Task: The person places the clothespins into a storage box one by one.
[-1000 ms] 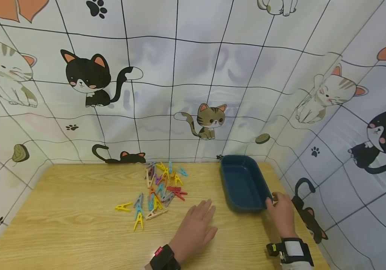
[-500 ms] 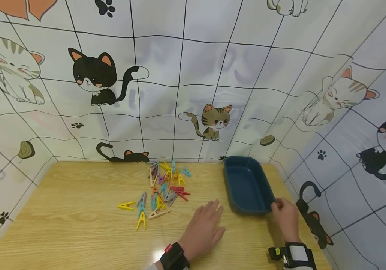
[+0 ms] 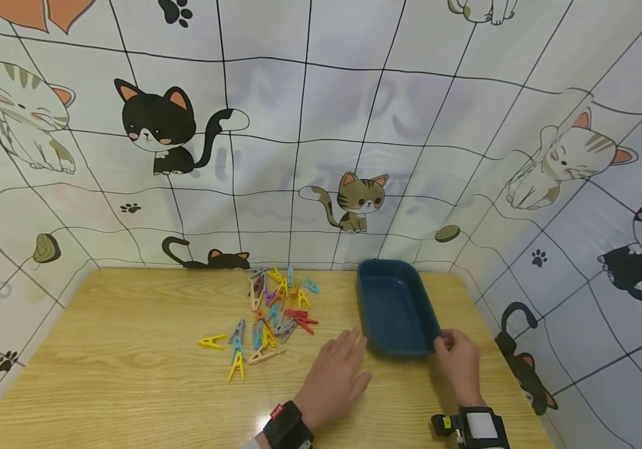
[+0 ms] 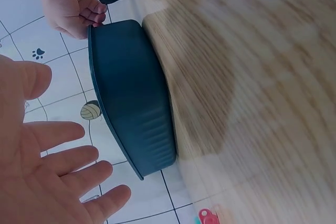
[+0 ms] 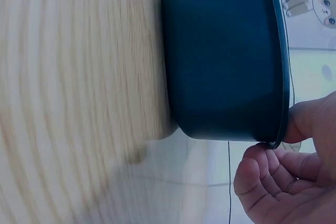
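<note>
A dark blue rectangular tub (image 3: pixel 398 308) with rounded corners rests on the wooden table, nothing inside it. At its near right corner my right hand (image 3: pixel 460 365) pinches the rim between thumb and curled fingers, as the right wrist view shows close up on the tub's wall (image 5: pixel 226 66). My left hand (image 3: pixel 332 377) is held palm down left of the tub, fingers straight and apart from it; the left wrist view has the spread fingers (image 4: pixel 79 166) in front of the tub's side (image 4: pixel 131 98). Left of both hands lies a loose pile of coloured clothespins (image 3: pixel 276 308).
The wooden table (image 3: pixel 130 386) meets a white curtain (image 3: pixel 265 125) printed with cats at its back and right. A yellow clothespin (image 3: pixel 212 342) lies apart at the pile's left. Black straps (image 3: pixel 287 427) are worn on both wrists.
My right hand has shifted the tub a little to the left, toward the clothespins, keeping hold of its rim. My left hand stays nearly in place, and the pile is unchanged.
</note>
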Action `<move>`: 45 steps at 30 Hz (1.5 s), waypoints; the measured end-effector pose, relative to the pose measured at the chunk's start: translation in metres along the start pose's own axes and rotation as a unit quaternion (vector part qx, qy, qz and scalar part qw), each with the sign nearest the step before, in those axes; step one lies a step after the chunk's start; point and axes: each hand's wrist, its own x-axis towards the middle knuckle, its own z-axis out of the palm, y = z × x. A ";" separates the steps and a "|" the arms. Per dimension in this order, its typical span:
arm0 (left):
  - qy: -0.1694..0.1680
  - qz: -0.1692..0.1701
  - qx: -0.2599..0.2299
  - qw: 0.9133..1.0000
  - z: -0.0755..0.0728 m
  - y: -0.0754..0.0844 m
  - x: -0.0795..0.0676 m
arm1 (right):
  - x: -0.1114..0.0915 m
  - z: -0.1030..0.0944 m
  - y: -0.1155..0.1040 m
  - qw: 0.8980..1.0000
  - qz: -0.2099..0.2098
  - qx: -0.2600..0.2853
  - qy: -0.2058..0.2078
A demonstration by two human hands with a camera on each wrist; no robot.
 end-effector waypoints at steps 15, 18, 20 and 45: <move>0.027 -0.022 0.001 0.999 -0.005 -0.014 -0.007 | -0.010 0.023 -0.027 0.999 -0.040 0.033 -0.003; 0.027 -0.033 -0.006 0.999 -0.007 -0.017 -0.009 | -0.012 0.026 -0.034 0.998 -0.036 0.045 -0.013; 0.027 -0.041 -0.019 0.999 -0.008 -0.018 -0.010 | -0.012 0.029 -0.038 0.998 -0.030 0.049 -0.019; 0.062 -0.078 -0.033 0.994 -0.015 -0.037 -0.021 | -0.010 0.048 -0.061 0.995 -0.010 0.060 -0.077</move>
